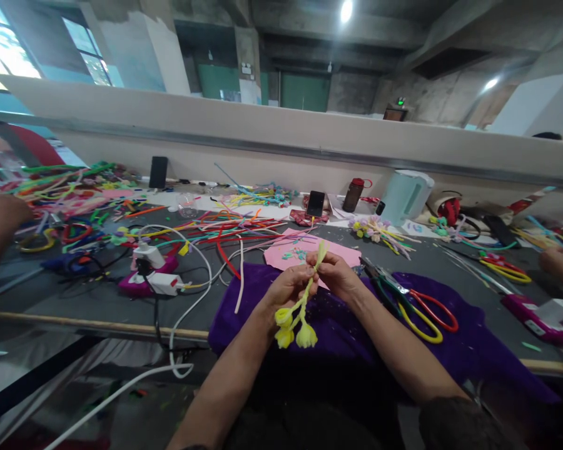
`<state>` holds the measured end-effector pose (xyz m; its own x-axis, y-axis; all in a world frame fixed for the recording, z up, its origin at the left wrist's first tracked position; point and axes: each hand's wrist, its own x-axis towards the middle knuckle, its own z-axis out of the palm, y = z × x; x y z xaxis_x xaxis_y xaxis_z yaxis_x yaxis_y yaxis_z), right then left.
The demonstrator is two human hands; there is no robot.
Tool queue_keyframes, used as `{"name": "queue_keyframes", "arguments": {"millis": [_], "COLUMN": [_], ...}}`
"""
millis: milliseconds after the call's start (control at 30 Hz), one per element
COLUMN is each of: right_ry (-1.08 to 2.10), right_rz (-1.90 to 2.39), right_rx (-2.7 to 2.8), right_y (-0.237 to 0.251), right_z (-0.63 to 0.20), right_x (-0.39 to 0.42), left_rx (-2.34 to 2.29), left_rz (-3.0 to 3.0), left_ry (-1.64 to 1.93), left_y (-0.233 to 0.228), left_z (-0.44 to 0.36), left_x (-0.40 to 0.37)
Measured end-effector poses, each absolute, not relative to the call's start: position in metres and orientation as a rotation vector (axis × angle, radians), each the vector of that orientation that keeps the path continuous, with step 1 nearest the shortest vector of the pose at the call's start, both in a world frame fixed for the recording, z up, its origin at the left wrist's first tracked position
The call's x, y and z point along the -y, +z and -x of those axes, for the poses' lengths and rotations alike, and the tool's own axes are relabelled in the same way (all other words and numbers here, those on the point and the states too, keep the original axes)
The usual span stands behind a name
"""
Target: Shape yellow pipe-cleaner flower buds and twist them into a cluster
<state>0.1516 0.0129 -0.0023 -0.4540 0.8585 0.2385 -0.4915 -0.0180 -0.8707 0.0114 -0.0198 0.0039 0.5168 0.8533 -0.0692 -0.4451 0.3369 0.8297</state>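
Note:
Between both hands is a yellow pipe-cleaner flower sprig (304, 303), its several fuzzy blooms hanging down to the lower left and its pale end pointing up. My left hand (288, 286) is closed round the stem from the left. From the right, my right hand (338, 272) pinches the sprig near its upper end. Beneath the hands lies a purple cloth (251, 300), with a pink sheet (281, 247) behind it bearing small teal clippings (294, 255). Scissors with red and yellow handles (417, 306) rest on the cloth to the right.
Loose pipe cleaners (225, 222) spread across the dark table (98, 306). Magenta power strips (145, 281) with white cables stand at left and right. A phone (316, 204), a dark bottle (353, 194) and a mint-coloured container (406, 195) line the back. Other people's arms (0, 231) reach in at both sides.

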Motion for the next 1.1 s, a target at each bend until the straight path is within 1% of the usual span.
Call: {"name": "queue_keyframes", "arguments": {"millis": [133,267,367,500,567,633,800,900,1033,1100], "right_ry": [1.619,1.486,1.365,1.188,1.159,1.215,1.499,1.486,1.424,1.459], "right_rz": [0.52,0.627,0.71,0.828,0.861,0.851,0.766,0.77,0.749,0.725], "right_rx": [1.241,1.246,1.248,1.209,1.21,1.203,1.136,1.15,1.227,1.279], "right_y": [0.001,0.003,0.003,0.002,0.001,0.002,0.003,0.002,0.002,0.005], "right_z": [-0.151,-0.149,-0.146,-0.144,-0.146,-0.149,-0.152,-0.151,-0.153,-0.155], "right_x": [-0.012,-0.01,-0.009,-0.01,-0.012,-0.015,-0.018,-0.017,-0.015,-0.015], "left_rx": [-0.612,-0.778,-0.969,-1.357,-1.461,-1.393,-0.909,-0.803,-0.801,-0.779], "left_rz": [-0.919,-1.043,-1.213,-1.625,-1.747,-1.703,-1.182,-1.047,-1.016,-0.95], "left_ry": [0.992,1.162,1.293,1.474,1.514,1.46,1.122,1.061,1.061,1.067], "left_y": [0.005,0.004,0.002,0.002,0.003,0.004,0.001,-0.002,-0.003,-0.001], "left_z": [-0.013,-0.014,-0.016,-0.022,-0.025,-0.025,-0.016,-0.012,-0.011,-0.011], "left_x": [0.021,0.02,0.021,0.024,0.025,0.023,0.011,0.007,0.008,0.009]}}
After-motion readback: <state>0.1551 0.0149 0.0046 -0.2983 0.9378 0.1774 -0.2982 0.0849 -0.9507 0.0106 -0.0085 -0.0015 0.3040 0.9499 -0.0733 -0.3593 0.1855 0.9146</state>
